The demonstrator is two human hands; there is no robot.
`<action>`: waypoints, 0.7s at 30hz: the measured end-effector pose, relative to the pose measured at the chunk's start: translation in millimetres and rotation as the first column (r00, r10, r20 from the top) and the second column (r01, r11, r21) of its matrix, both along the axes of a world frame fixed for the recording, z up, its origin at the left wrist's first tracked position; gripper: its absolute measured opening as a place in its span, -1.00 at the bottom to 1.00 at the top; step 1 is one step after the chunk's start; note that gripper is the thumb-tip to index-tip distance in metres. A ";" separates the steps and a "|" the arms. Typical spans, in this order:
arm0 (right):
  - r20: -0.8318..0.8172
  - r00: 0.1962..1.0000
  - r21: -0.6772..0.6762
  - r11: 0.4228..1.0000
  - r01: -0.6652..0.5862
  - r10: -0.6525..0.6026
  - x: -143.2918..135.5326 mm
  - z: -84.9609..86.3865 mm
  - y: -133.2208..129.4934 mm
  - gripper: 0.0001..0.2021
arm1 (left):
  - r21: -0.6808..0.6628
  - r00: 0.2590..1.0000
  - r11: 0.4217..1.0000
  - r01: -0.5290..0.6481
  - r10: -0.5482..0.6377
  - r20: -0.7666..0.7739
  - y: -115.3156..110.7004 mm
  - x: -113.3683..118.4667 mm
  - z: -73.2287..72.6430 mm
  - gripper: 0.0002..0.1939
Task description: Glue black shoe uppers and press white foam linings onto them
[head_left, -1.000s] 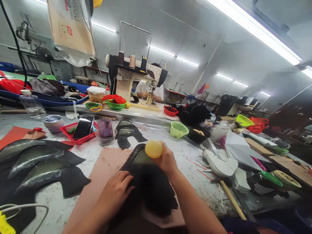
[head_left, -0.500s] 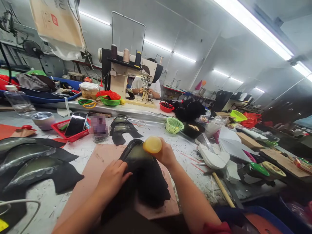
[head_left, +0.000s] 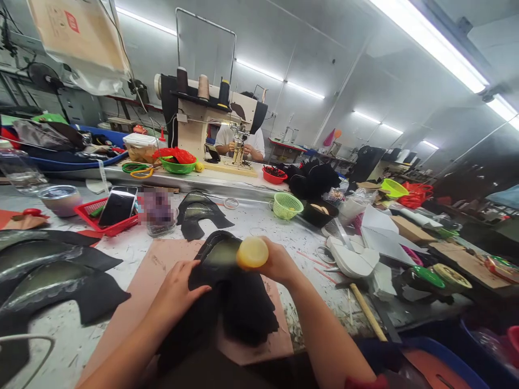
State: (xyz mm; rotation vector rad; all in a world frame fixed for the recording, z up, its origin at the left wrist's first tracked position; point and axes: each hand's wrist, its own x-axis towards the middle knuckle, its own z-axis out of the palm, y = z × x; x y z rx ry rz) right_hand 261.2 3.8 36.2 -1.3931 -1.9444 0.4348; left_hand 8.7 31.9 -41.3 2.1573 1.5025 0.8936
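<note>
In the head view a stack of black curved pieces (head_left: 247, 313), which look like shoe uppers, lies on a pink board (head_left: 138, 281). The top one has a grey-green, arch-shaped area. My left hand (head_left: 180, 289) rests on its left side, thumb spread away from the fingers. Wrapped in my right hand (head_left: 281, 263) is a yellowish bottle (head_left: 253, 253), its rounded base facing me, over the right part of the arch. Its tip is hidden. Similar black pieces (head_left: 52, 281) with shiny whitish edges lie at the left, and more (head_left: 203, 213) lie behind the board.
Left of centre stand a red basket (head_left: 107, 224) with a phone and a clear container (head_left: 160, 227). A green basket (head_left: 287, 206) is behind; a wooden-handled hammer (head_left: 367, 310) lies right. A co-worker (head_left: 255, 140) sits behind the sewing machine (head_left: 190, 127).
My left hand has shifted left and its fingers have moved toward the edge of the piece. My right hand, still holding the bottle, has lowered slightly. The whole view has shifted a little.
</note>
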 end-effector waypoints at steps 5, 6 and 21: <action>-0.045 0.999 -0.083 0.997 -0.013 0.009 7.8 -4.0 -5.7 -0.45 | -0.012 1.000 1.000 -0.007 0.008 0.028 -8.1 3.0 10.2 -0.59; -0.067 0.998 -0.071 0.997 0.004 -0.009 10.5 -6.9 -6.8 -0.46 | -0.045 0.998 0.999 0.004 -0.002 0.055 -9.3 2.8 13.9 -0.62; -0.644 0.494 -0.106 0.708 0.698 -0.583 46.1 -58.0 -43.8 -0.41 | -0.455 0.705 0.826 0.333 0.103 0.701 160.0 44.9 44.1 -0.65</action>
